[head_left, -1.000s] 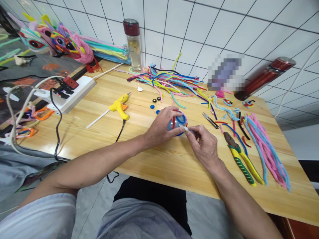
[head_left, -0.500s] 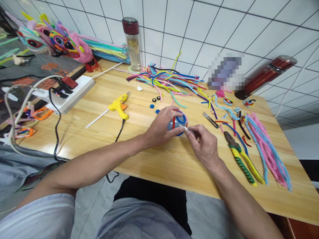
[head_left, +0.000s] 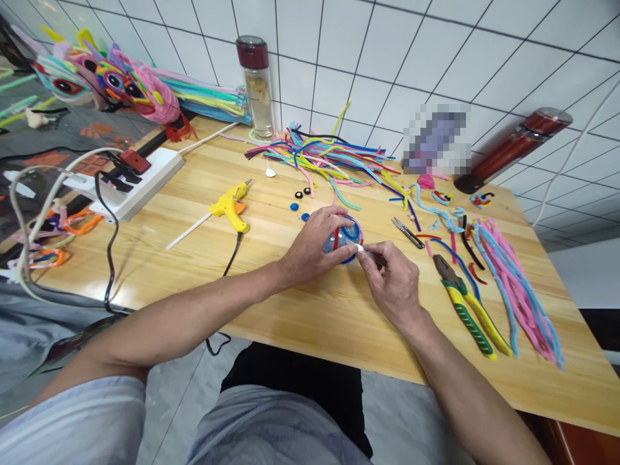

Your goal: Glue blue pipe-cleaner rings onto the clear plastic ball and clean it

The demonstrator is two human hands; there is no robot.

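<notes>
My left hand is wrapped round a small clear-blue rounded object with red and blue strips on it, near the middle of the table. My right hand pinches a small white piece against the object's right side; a thin dark tool shows partly between its fingers. Left of the hands lies a yellow glue gun with a white stick in its back. Blue discs and black rings sit just beyond my left hand. Small snips rest beyond my right hand.
Pliers and pink and blue pipe cleaners lie at the right. A pile of coloured pipe cleaners, a glass bottle and a red flask stand along the back. At the left is a power strip.
My right hand has shifted very slightly left with the white piece. My left hand keeps its hold on the rounded object.
</notes>
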